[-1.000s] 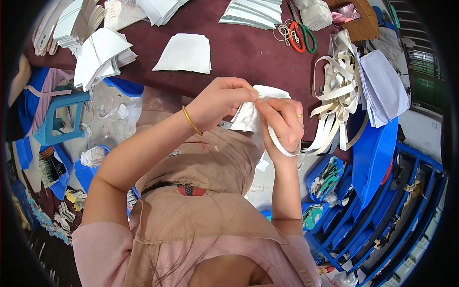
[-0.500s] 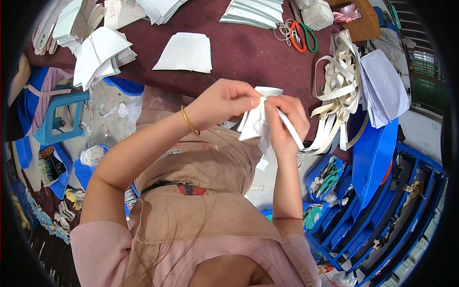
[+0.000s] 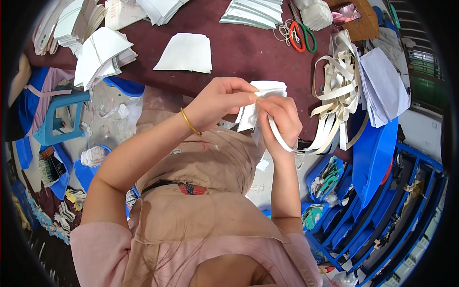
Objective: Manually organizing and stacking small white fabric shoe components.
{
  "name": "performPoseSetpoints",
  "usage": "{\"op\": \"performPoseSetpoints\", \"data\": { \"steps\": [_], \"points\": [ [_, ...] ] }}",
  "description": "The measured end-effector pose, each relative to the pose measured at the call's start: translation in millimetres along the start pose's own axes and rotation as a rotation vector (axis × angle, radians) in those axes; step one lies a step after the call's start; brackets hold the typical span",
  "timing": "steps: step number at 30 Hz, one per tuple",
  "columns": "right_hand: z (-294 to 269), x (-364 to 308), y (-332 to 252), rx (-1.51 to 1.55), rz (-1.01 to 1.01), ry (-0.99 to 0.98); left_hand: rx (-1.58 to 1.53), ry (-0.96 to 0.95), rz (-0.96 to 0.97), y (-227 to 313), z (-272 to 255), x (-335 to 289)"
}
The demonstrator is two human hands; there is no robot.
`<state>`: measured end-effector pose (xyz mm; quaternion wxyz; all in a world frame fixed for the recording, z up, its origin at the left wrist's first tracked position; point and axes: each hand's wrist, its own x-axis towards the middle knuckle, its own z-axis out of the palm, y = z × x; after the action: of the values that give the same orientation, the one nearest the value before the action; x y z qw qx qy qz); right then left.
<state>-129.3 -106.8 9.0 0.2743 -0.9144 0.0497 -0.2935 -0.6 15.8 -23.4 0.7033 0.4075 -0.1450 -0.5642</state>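
White sheets [image 3: 103, 55] are overhanging the edge of a maroon table [image 3: 234, 55]; to their right a flat white piece [image 3: 184, 52] is lying apart. From my remote station I am seeing the left hand [image 3: 224, 100] pinching a folded white piece [image 3: 270, 86] at the table's near edge. The right hand [image 3: 282, 117] is gripping the same piece, a white strip [image 3: 276, 133] curving below its fingers. Farther right, tangled tapes [image 3: 340, 81] are hanging.

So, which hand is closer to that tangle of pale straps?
The right hand. It is left of and a little below the tangle of pale straps in the picture; the left hand is farther left, across the white piece.
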Motion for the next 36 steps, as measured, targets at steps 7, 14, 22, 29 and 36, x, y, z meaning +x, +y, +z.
{"op": "performPoseSetpoints", "data": {
  "steps": [7,14,22,29,36],
  "points": [
    [0.8,3.3,0.4,-0.027,-0.033,-0.036,-0.045,0.081,-0.097,0.2,5.1,5.7],
    [8.7,2.6,3.9,-0.025,-0.059,-0.079,-0.092,0.119,-0.136,-1.1,3.1,7.7],
    [11.9,4.4,12.5,0.009,-0.076,-0.153,-0.091,0.167,-0.137,-6.3,-2.4,14.9],
    [10.8,10.7,19.5,-0.062,-0.204,-0.214,0.147,0.158,-0.156,-3.4,-15.1,35.3],
    [15.1,13.4,32.0,-0.134,-0.258,-0.232,0.320,0.159,-0.106,-6.9,-26.2,59.8]
  ]
}}
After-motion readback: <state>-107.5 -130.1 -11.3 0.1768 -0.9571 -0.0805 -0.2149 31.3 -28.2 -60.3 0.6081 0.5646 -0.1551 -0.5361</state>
